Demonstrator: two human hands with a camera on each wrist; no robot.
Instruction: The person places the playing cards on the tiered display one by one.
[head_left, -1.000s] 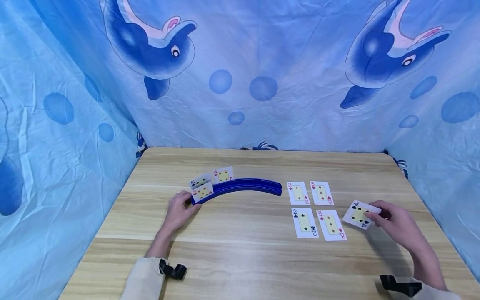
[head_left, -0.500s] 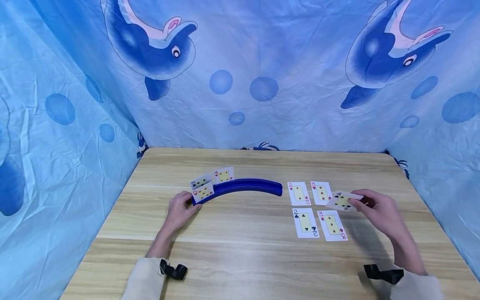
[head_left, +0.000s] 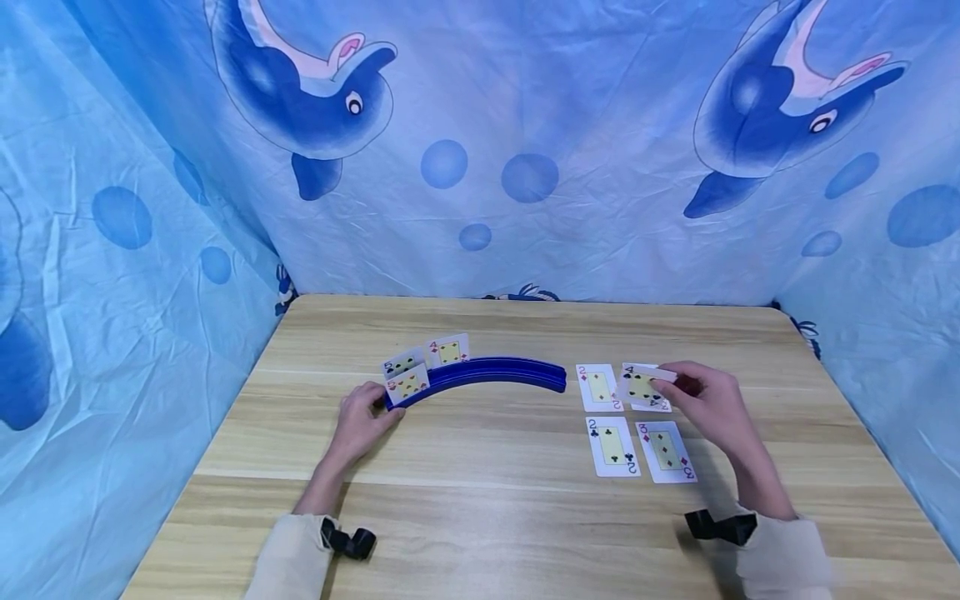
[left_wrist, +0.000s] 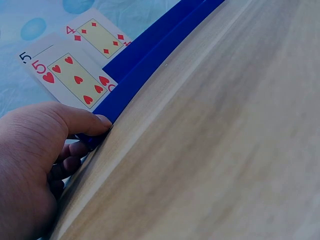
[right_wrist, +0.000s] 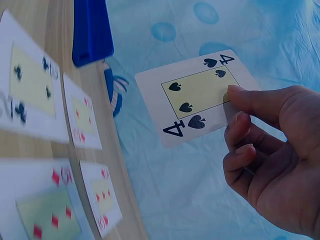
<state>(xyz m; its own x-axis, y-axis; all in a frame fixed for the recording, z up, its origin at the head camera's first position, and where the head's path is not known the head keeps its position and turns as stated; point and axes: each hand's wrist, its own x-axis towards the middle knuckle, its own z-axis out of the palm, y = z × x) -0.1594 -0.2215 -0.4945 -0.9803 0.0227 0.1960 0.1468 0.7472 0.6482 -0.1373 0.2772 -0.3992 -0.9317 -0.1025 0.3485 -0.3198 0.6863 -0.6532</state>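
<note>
In the head view, my left hand [head_left: 362, 421] grips the left end of a curved blue card holder [head_left: 502, 369], thumb in front. Slotted upright in that end are the five of hearts [left_wrist: 77, 80], a black five [head_left: 402, 362] partly covered behind it, and the four of diamonds [left_wrist: 97, 37]. At the right, my right hand [head_left: 708, 404] pinches the four of spades [right_wrist: 192, 95] between thumb and fingers. It is held above the table, hiding most of the three of hearts [right_wrist: 102, 197] in the head view.
Face up on the wooden table [head_left: 480, 517], right of the holder, lie the two of diamonds [head_left: 597, 387], two of clubs [head_left: 612, 447] and three of diamonds [head_left: 666, 452]. A blue dolphin-print cloth [head_left: 480, 100] surrounds the table's back and sides.
My right hand has moved left and slightly away from me with the four of spades, from beside the flat cards to over the three of hearts. My left hand stays on the holder.
</note>
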